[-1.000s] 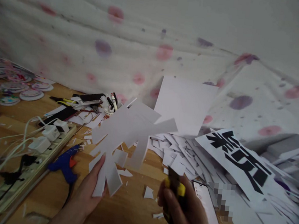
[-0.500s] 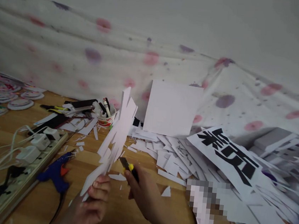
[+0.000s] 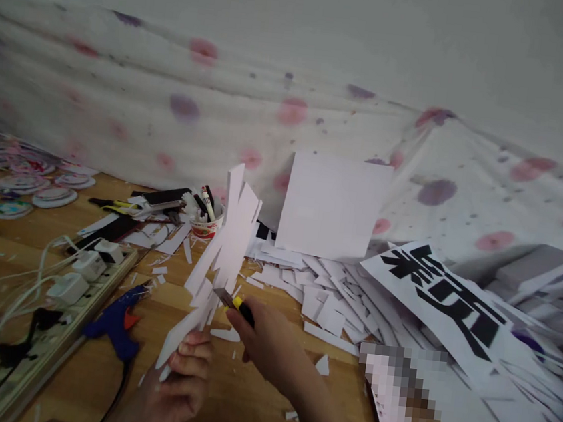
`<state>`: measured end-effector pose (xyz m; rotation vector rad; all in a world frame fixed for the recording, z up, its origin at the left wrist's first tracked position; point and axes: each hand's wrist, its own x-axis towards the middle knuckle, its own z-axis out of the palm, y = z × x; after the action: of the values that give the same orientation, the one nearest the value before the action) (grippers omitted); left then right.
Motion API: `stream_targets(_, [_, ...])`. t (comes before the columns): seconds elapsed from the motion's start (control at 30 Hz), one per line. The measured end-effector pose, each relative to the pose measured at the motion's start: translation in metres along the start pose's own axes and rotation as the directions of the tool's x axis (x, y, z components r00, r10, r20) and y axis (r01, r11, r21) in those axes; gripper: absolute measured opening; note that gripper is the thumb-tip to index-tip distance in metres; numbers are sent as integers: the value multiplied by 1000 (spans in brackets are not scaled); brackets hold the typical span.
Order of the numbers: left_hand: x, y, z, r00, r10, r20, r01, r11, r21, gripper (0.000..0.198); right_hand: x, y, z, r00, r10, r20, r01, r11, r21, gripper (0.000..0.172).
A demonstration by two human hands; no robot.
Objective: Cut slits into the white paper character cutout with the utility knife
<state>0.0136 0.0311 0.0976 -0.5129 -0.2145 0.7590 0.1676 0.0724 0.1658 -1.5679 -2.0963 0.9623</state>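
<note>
My left hand (image 3: 183, 378) is closed round the lower end of a white foam board cutout (image 3: 232, 239), which stands upright with jagged, stroke-like edges. In my right hand (image 3: 267, 344) is a utility knife (image 3: 237, 302) with a black and yellow handle. Its blade points left and lies at the cutout's lower edge; whether it cuts into the board I cannot tell. Under the cutout, a small white scrap (image 3: 225, 334) rests on the wooden table (image 3: 236, 401).
A power strip (image 3: 54, 341) with white plugs and a blue glue gun (image 3: 118, 325) lie at left. Behind stand a pen cup (image 3: 206, 228) and a white square board (image 3: 333, 206). White offcuts (image 3: 324, 309) and a sheet with a black character (image 3: 436, 294) fill the right.
My right hand has brought the knife left and up, from beside the cutout to its edge. The view has shifted slightly left. My left hand keeps its hold.
</note>
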Motion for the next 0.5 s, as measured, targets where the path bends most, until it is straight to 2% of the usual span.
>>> stream_targets(0.13, [-1, -3, 1, 999, 11, -34, -9, 999, 43, 21, 2, 1, 3, 999, 7, 39, -9, 999, 37, 23])
stream_targets(0.3, [-1, -2, -1, 999, 11, -31, -8, 997, 82, 20, 8, -4, 3, 1000, 19, -3, -20, 995, -96, 26])
stream_targets(0.5, [-2, 0, -4, 1000, 15, -21, -13, 994, 105, 19, 6, -8, 0, 998, 0, 56, 10, 985, -172, 26])
